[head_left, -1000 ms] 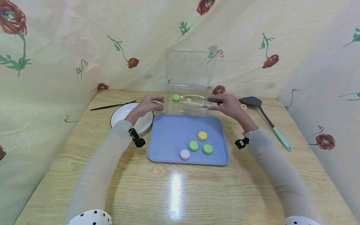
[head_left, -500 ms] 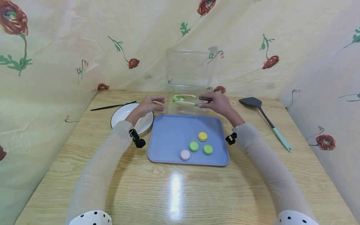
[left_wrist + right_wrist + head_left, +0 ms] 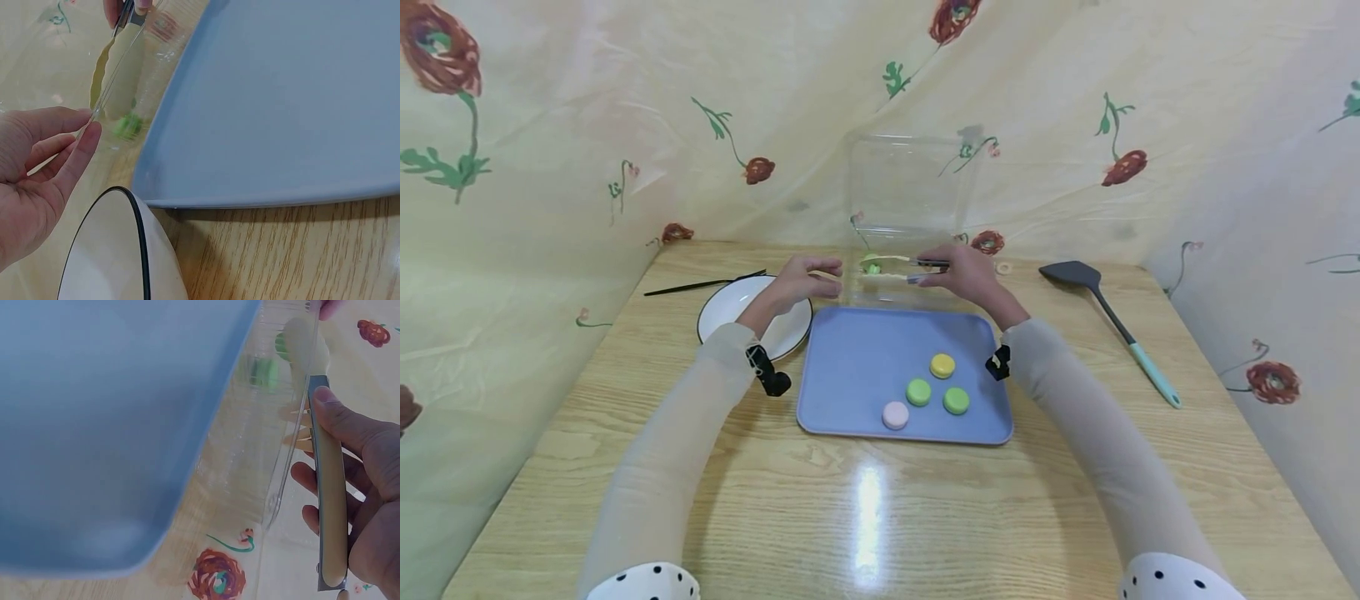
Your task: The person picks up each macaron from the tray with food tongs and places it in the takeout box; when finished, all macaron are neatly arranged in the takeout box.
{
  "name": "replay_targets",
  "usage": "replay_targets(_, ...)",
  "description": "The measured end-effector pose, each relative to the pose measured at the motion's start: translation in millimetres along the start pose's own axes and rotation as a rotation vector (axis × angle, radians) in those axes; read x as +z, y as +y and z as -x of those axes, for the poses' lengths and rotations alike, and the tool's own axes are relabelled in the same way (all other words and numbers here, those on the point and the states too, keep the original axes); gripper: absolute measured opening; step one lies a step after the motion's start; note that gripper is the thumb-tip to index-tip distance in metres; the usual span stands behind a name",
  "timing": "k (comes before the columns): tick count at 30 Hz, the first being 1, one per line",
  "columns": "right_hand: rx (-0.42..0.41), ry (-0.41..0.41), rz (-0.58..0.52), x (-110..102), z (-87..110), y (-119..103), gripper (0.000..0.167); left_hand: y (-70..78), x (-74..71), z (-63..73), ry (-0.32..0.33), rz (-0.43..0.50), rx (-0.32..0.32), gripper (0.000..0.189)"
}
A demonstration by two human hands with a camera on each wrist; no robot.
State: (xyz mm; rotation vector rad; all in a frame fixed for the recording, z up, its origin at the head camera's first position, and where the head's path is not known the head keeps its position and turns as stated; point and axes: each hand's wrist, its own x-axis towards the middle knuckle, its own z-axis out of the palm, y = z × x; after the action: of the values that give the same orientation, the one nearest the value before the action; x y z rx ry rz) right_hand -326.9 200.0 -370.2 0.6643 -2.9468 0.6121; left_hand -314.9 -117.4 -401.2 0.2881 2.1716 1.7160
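Note:
A clear plastic box point(image 3: 906, 187) with its lid raised stands behind the blue tray. My left hand point(image 3: 801, 285) pinches the box's near left rim, as the left wrist view shows. In my right hand point(image 3: 968, 273) is a pair of tongs point(image 3: 331, 494) with cream, scalloped tips. These tips reach into the left end of the box, one on each side of a green macaron point(image 3: 871, 267). Whether they touch the macaron is unclear. Two green macarons point(image 3: 918, 392), a yellow macaron point(image 3: 942, 366) and a pale pink macaron point(image 3: 895, 415) lie on the tray.
The blue tray point(image 3: 850, 367) lies just in front of the box. A white, black-rimmed plate point(image 3: 786, 329) sits beneath my left forearm, with a thin black utensil point(image 3: 688, 287) behind it. To the right lies a spatula point(image 3: 1120, 325) with a mint handle.
My right hand has moved left with the tongs, bringing their tips from mid-box to around the green macaron at the left end. The left hand has stayed at the rim.

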Motion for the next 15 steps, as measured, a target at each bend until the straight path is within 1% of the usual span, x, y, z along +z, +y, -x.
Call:
replay_targets(10,-0.010,-0.019,-0.027,9.6,-6.9,0.2,0.047,-0.5,0.5,-0.1,-0.002,0.001,0.000,0.059)
replay_targets(15,-0.012,-0.014,-0.012,11.4,-7.9,-2.5,0.047,-1.1,0.0,0.1,0.002,0.004,0.004,0.059)
